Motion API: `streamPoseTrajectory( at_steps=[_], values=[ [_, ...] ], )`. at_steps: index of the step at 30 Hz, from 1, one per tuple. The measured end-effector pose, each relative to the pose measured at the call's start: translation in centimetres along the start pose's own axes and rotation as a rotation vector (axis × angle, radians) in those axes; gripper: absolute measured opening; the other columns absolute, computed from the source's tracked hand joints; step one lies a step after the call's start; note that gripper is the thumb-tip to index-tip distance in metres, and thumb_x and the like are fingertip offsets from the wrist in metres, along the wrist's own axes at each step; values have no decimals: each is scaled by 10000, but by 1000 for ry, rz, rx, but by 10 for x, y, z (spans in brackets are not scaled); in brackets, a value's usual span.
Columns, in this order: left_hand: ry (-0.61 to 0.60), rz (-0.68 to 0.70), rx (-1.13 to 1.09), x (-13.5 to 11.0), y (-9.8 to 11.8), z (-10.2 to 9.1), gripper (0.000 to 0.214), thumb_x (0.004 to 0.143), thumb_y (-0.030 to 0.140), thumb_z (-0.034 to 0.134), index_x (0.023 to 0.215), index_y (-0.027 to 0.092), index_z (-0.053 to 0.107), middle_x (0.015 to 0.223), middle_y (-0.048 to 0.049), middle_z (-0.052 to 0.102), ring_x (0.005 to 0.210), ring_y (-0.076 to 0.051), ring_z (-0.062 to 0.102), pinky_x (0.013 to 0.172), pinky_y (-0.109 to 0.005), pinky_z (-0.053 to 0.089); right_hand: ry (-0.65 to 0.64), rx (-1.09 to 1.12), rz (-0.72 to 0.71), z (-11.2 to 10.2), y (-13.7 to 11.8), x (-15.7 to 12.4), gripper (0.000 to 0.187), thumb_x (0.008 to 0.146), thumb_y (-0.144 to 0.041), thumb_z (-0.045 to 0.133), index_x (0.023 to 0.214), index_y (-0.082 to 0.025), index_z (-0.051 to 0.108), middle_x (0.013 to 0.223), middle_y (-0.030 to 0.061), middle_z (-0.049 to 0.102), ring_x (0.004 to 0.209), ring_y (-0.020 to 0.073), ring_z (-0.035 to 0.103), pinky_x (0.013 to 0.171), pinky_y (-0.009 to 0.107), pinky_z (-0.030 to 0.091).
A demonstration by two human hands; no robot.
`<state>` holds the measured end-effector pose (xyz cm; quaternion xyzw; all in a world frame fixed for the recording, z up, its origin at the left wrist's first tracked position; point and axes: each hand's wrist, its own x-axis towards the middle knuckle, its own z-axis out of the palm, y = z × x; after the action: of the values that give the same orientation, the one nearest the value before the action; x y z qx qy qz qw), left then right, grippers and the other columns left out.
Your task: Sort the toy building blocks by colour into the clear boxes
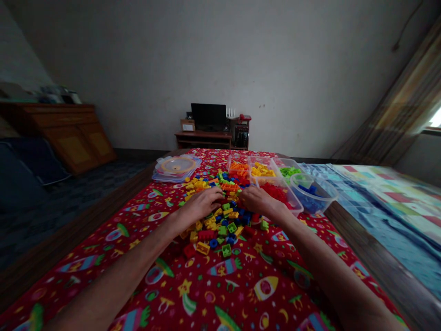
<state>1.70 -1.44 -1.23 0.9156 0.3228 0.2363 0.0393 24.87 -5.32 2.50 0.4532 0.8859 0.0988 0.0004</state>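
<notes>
A heap of small plastic building bricks (220, 216) in yellow, blue, green, red and orange lies on a red patterned cloth (213, 285). My left hand (201, 204) rests palm down on the left side of the heap, fingers curled into the bricks. My right hand (257, 201) lies on the heap's right side, fingers bent down among the bricks. What either hand holds is hidden. Both hands sit close together near the middle of the heap.
Clear tubs behind the heap hold sorted bricks: orange (238, 169), yellow (262, 171), green (288, 171), red (280, 193); a round tub holds blue ones (312, 191). Stacked lids (175, 168) lie at the back left. A bed with a patchwork cover (389, 197) stands to the right.
</notes>
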Motion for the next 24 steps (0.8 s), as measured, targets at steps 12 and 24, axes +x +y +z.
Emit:
streamPoseTrajectory(
  at_steps=[12, 24],
  values=[
    [216, -403, -535, 10, 19, -21, 235, 825, 403, 500, 836, 191, 599, 708, 2, 639, 588, -144, 539, 562, -241, 407, 254, 469, 47, -13, 2, 8, 126, 792, -93, 512, 789, -123, 634, 656, -1, 567, 565, 70, 409, 549, 209, 282],
    [198, -477, -873, 12, 41, -20, 416, 822, 486, 524, 1086, 173, 597, 766, -8, 649, 517, -109, 469, 498, -230, 376, 217, 1013, 104, -2, 2, 18, 348, 780, -169, 486, 1100, -158, 622, 623, -41, 558, 507, 74, 462, 496, 182, 340]
  ],
)
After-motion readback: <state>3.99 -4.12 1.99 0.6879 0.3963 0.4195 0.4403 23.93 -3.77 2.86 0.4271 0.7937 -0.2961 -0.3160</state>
